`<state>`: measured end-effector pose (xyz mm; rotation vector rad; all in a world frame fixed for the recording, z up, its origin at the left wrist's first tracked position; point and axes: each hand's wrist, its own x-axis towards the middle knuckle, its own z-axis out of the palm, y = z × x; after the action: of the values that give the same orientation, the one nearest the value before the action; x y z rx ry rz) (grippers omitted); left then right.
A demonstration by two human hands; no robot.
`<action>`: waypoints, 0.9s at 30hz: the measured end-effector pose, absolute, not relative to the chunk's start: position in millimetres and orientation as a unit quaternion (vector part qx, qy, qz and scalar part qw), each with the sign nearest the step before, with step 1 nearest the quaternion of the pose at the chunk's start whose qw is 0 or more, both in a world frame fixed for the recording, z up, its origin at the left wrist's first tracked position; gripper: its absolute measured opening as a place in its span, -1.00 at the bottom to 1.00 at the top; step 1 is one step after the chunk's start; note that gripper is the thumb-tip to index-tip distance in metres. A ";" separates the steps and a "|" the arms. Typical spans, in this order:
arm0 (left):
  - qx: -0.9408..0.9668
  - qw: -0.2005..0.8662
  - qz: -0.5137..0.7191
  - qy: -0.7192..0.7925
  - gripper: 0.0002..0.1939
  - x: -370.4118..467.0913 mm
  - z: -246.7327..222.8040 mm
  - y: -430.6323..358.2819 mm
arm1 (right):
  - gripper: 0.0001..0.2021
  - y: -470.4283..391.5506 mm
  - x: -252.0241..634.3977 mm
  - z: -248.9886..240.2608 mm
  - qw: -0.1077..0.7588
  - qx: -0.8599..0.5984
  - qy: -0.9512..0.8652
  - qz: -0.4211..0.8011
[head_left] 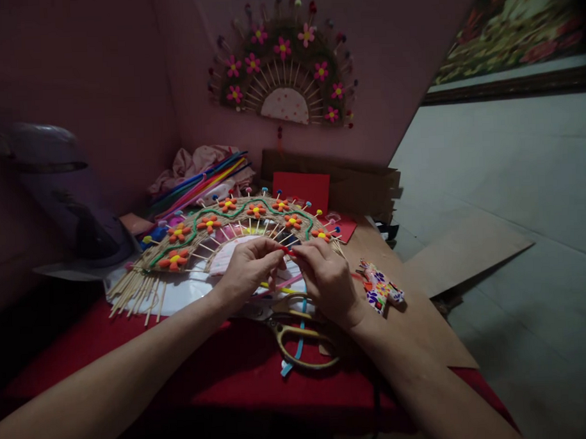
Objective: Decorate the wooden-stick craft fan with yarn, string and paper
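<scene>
My left hand [249, 267] and my right hand [326, 279] meet over the table, both pinching a small red piece [288, 250], which looks like a short pipe cleaner. Just behind them lies a fan-shaped craft [226, 231] of wooden sticks, jute cord, a green wavy line and orange flowers. Under my hands lie yellow-handled scissors [297, 338], a blue ribbon [298, 354] and pink and yellow sticks [283, 285].
A finished fan with pink flowers [283, 72] hangs on the pink wall. A bundle of coloured pipe cleaners [200, 181] lies at the back left, red card [301, 190] behind the craft. A patterned glue gun [379, 287] lies to the right. Cardboard [467, 248] is on the floor.
</scene>
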<state>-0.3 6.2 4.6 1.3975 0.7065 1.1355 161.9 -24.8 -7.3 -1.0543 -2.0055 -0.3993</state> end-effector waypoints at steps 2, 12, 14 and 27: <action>0.588 0.570 0.492 0.296 -0.82 -0.2 3.9 6.8 | -0.82 -24.7 160.9 -10.6 0.408 -0.424 -0.798 -0.126; 0.605 0.576 0.467 0.288 -0.79 -1.2 7.2 7.0 | -0.84 -28.1 163.8 -5.3 0.381 -0.410 -0.821 -0.111; 0.621 0.579 0.442 0.290 -0.80 -3.0 8.8 8.1 | -0.85 -26.1 167.1 -3.6 0.386 -0.413 -0.818 -0.107; 0.581 0.638 0.401 0.307 -0.71 -3.9 3.1 9.7 | -0.90 -26.7 161.4 -7.4 0.414 -0.373 -0.825 -0.093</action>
<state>-3.9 9.7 3.1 1.3263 0.7009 0.9147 161.4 -26.7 -7.4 -0.9384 -2.0722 -0.2346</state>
